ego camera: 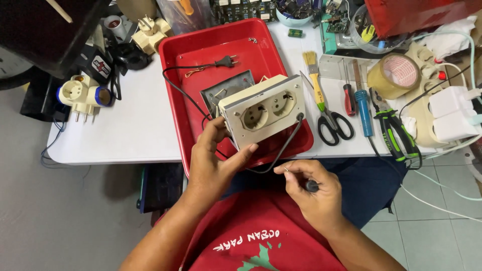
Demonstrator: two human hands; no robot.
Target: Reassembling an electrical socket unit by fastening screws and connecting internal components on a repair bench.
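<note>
My left hand (213, 160) grips a cream double wall socket box (263, 111) by its lower left corner, tilted face-up over the red tray (175, 55). A black cord (286, 145) runs from the box's right side and loops down toward my hands; its plug (226, 62) lies in the tray. My right hand (314, 193) is closed around a small tool with a black handle end (312, 186), while its thumb and forefinger pinch a tiny pale part (286, 169) just below the box.
A grey metal plate (226, 89) lies in the tray. On the white table (125, 130) to the right lie a paintbrush (314, 75), scissors (334, 125), screwdrivers (349, 98), green-handled pliers (399, 133) and brown tape (394, 75). Cream plug adapters (83, 95) sit at the left.
</note>
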